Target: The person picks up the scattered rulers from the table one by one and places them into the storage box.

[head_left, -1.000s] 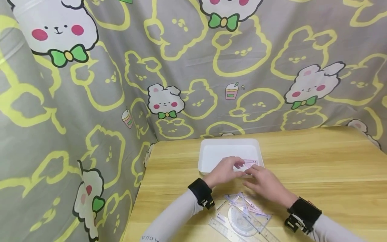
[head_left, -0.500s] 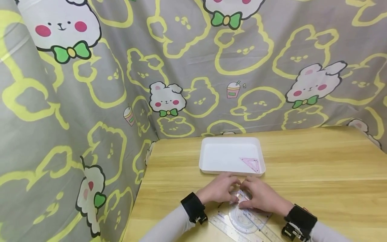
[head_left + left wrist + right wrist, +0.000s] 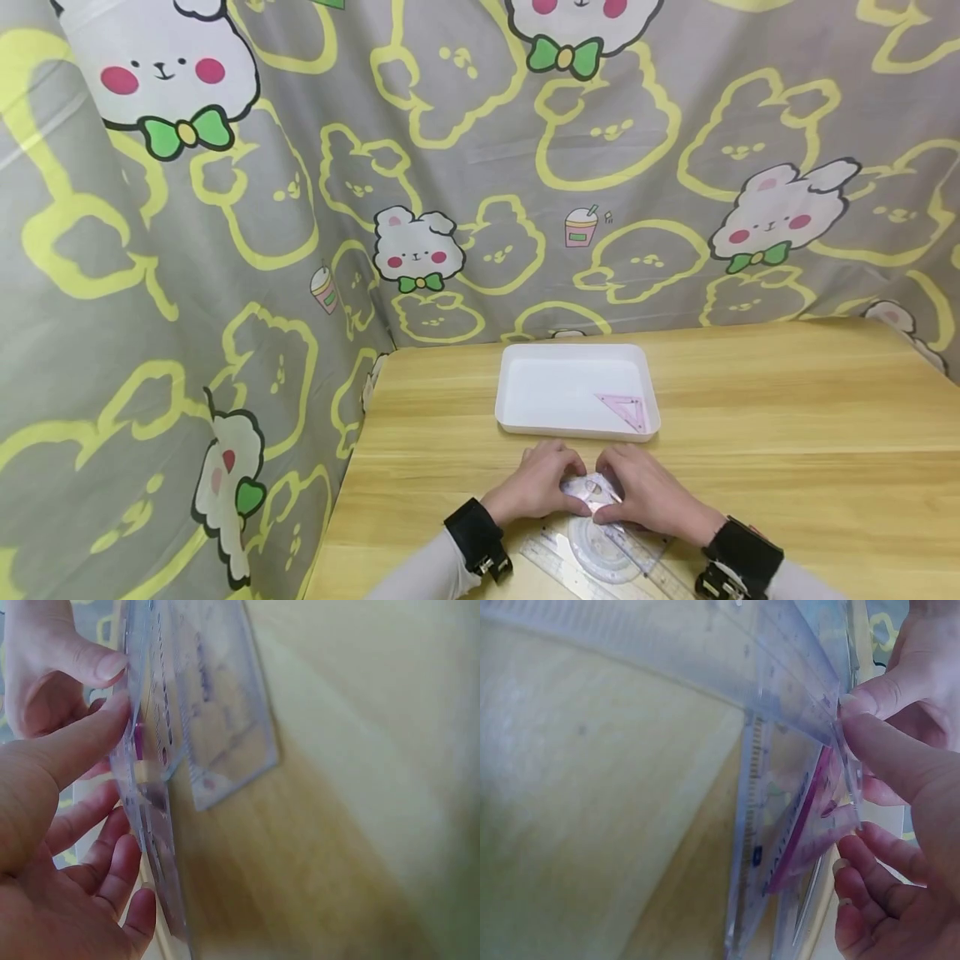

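Note:
My left hand (image 3: 536,483) and right hand (image 3: 652,492) meet at the far end of a pile of clear drawing tools. Between thumbs and fingers they pinch a clear set square (image 3: 594,486), its far edge tipped up. In the left wrist view, the left thumb lies on the near face of the clear plastic, with fingers behind it. A pink-edged set square (image 3: 801,825) shows under the right thumb in the right wrist view. Nearer me lie a round clear protractor (image 3: 600,557) and clear rulers (image 3: 551,563). Overlapping plastic hides parts of the pile.
Just beyond the hands stands a shallow white tray (image 3: 551,392). One pink set square (image 3: 626,408) lies in its right front corner. A patterned curtain (image 3: 480,167) hangs behind and to the left of the wooden table (image 3: 810,450).
Both hands have come back from the tray to the pile, leaving the pink set square in the tray. They now grip the clear set square and tilt it up.

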